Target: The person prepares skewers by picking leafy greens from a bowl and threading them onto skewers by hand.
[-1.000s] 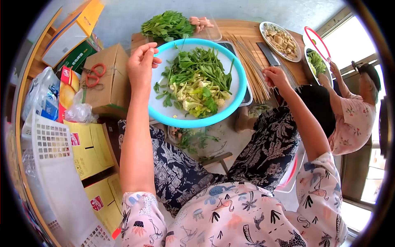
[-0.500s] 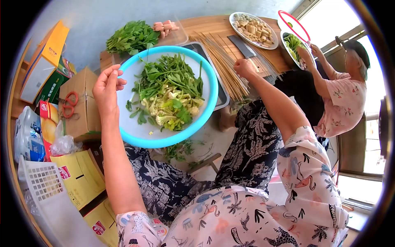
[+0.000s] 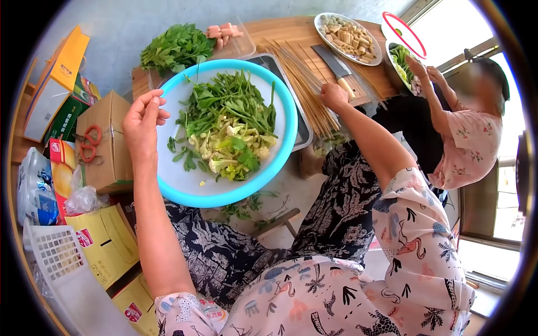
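In the head view a white basin with a light-blue rim (image 3: 224, 200) holds leafy green stems (image 3: 232, 101) and pale cauliflower pieces (image 3: 227, 147). My left hand (image 3: 144, 120) is raised at the basin's left edge, thumb and fingers pinched together; whatever lies between them is too small to make out. My right hand (image 3: 335, 96) is closed beside the long bamboo skewers (image 3: 297, 84), close to the wooden handle of a knife (image 3: 334, 63). Its fingertips are hidden, so I cannot see what it grips.
Leafy greens (image 3: 178, 47), pink sausage pieces (image 3: 224, 33) and a plate of cut pieces (image 3: 350, 39) stand at the back. A co-worker (image 3: 468, 131) handles vegetables at right. Scissors (image 3: 90, 144) hang against a cardboard box (image 3: 112, 120) at left. Greens lie on the floor.
My right hand has dropped slightly, and the knife's handle now shows beside it. My left hand keeps its pinch near the rim. The whole view has shifted a little.
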The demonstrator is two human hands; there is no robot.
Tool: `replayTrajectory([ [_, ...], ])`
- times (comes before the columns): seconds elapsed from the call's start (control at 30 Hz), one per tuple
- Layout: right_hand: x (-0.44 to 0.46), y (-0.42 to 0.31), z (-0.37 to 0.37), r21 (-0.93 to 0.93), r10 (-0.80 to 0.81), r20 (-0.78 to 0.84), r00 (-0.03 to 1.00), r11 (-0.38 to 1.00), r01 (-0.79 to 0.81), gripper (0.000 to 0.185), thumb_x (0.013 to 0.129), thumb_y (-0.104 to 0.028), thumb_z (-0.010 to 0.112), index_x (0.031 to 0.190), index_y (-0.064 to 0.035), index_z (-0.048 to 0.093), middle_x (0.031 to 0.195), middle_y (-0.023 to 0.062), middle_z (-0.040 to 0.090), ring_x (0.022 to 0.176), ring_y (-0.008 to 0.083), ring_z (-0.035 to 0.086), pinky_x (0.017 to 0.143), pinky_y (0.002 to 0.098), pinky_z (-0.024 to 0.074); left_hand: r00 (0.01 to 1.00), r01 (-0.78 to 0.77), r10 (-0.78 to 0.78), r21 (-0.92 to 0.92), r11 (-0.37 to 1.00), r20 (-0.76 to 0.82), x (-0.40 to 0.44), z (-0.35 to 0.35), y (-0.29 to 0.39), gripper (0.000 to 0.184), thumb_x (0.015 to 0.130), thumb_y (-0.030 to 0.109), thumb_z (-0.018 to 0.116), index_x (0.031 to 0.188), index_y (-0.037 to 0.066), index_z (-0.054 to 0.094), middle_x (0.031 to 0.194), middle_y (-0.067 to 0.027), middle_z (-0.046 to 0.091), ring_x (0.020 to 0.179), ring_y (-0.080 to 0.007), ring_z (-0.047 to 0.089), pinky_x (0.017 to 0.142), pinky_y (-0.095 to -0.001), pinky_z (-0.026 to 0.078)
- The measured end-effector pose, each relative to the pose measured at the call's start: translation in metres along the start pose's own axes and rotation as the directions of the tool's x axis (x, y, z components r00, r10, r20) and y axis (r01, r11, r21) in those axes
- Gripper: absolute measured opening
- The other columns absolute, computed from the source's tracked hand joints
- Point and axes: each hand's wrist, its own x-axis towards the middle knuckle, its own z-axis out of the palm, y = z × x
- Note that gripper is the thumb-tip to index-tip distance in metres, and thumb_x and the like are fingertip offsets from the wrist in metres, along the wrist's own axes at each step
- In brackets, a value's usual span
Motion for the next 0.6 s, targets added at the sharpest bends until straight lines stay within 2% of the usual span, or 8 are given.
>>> replayTrajectory([
  [0.17, -0.004, -0.013, -0.001, -0.091, -0.003, -0.01, 1.0, 0.996, 0.002, 0.017, 0.077, -0.022, 0.062, 0.089, -0.0126, 0.069, 0.091, 0.013, 0.068, 0.089, 0.0313, 0.065, 0.077, 0.0426, 0.0506, 1.0, -0.003, 0.003, 0.01, 1.0, -0.014, 0.0, 0.003, 0.001, 0.018, 0.092, 0.013, 0.056, 0.103, 0.003, 0.065, 0.087, -0.0025, 0.064, 0.067, -0.0063, 0.057, 0.06, -0.0204, 0.043],
  [0.23, 0.004, -0.01, 0.005, -0.011, 0.118, 0.047, 0.992, 0.993, -0.118, 0.018, 0.076, -0.024, 0.064, 0.088, -0.0114, 0.069, 0.092, 0.0138, 0.068, 0.089, 0.0311, 0.065, 0.078, 0.0425, 0.0507, 1.0, 0.001, -0.001, 0.011, 1.0, -0.018, 0.0, 0.003, 0.001, 0.018, 0.092, 0.013, 0.056, 0.103, 0.003, 0.065, 0.087, -0.0027, 0.064, 0.067, -0.0064, 0.057, 0.06, -0.0204, 0.043],
  [0.33, 0.006, -0.009, -0.001, 0.084, 0.086, 0.122, 0.989, 0.992, -0.097, 0.023, 0.074, -0.028, 0.067, 0.086, -0.0088, 0.069, 0.092, 0.0156, 0.068, 0.089, 0.032, 0.064, 0.079, 0.0426, 0.0503, 1.0, 0.004, -0.004, 0.004, 1.0, -0.003, 0.0, 0.003, 0.0, 0.018, 0.091, 0.012, 0.056, 0.103, 0.003, 0.066, 0.088, -0.0032, 0.064, 0.067, -0.0066, 0.057, 0.06, -0.0203, 0.044],
  [0.37, 0.002, -0.009, -0.005, 0.13, 0.038, 0.08, 0.996, 0.99, -0.048, 0.023, 0.073, -0.027, 0.068, 0.083, -0.0058, 0.068, 0.08, 0.0134, 0.068, 0.078, 0.0272, 0.066, 0.071, 0.0389, 0.0527, 1.0, 0.0, 0.0, 0.008, 1.0, 0.004, -0.001, 0.002, 0.0, 0.018, 0.091, 0.012, 0.056, 0.103, 0.002, 0.066, 0.088, -0.0033, 0.064, 0.067, -0.0067, 0.058, 0.06, -0.0203, 0.044],
  [0.4, 0.003, -0.008, -0.005, 0.13, 0.036, 0.079, 0.996, 0.99, -0.046, 0.023, 0.073, -0.027, 0.068, 0.083, -0.0058, 0.068, 0.08, 0.0134, 0.068, 0.078, 0.0272, 0.066, 0.071, 0.0389, 0.0527, 1.0, -0.006, 0.006, 0.012, 1.0, 0.011, -0.001, 0.002, 0.0, 0.018, 0.091, 0.012, 0.056, 0.103, 0.002, 0.066, 0.088, -0.0035, 0.064, 0.068, -0.0068, 0.058, 0.06, -0.0202, 0.044],
  [0.47, 0.007, -0.007, -0.009, 0.334, 0.031, 0.184, 0.982, 0.938, -0.093, 0.019, 0.075, -0.021, 0.066, 0.08, -0.0029, 0.066, 0.069, 0.0092, 0.066, 0.058, 0.0188, 0.063, 0.055, 0.0327, 0.0512, 1.0, -0.009, 0.009, 0.018, 1.0, 0.014, -0.002, 0.001, 0.001, 0.019, 0.091, 0.012, 0.056, 0.103, 0.002, 0.066, 0.088, -0.0035, 0.064, 0.068, -0.0067, 0.058, 0.06, -0.0202, 0.044],
  [0.57, -0.007, -0.011, -0.029, 0.558, -0.034, 0.319, 0.947, 0.815, -0.159, 0.013, 0.078, -0.015, 0.063, 0.076, -0.0024, 0.065, 0.061, 0.0051, 0.063, 0.045, 0.0113, 0.054, 0.042, 0.0265, 0.0429, 1.0, -0.019, 0.019, 0.016, 1.0, 0.021, -0.003, -0.003, 0.0, 0.019, 0.091, 0.013, 0.056, 0.103, 0.002, 0.066, 0.088, -0.0035, 0.065, 0.068, -0.0067, 0.058, 0.059, -0.0202, 0.044],
  [0.6, -0.009, -0.009, -0.03, 0.557, -0.033, 0.315, 0.949, 0.816, -0.156, 0.013, 0.078, -0.015, 0.063, 0.076, -0.0024, 0.065, 0.061, 0.0051, 0.063, 0.045, 0.0113, 0.054, 0.042, 0.0265, 0.0429, 0.999, -0.025, 0.025, 0.007, 1.0, 0.025, -0.004, -0.004, -0.001, 0.019, 0.091, 0.014, 0.057, 0.102, 0.002, 0.066, 0.088, -0.0034, 0.065, 0.068, -0.0066, 0.058, 0.059, -0.0201, 0.044],
])
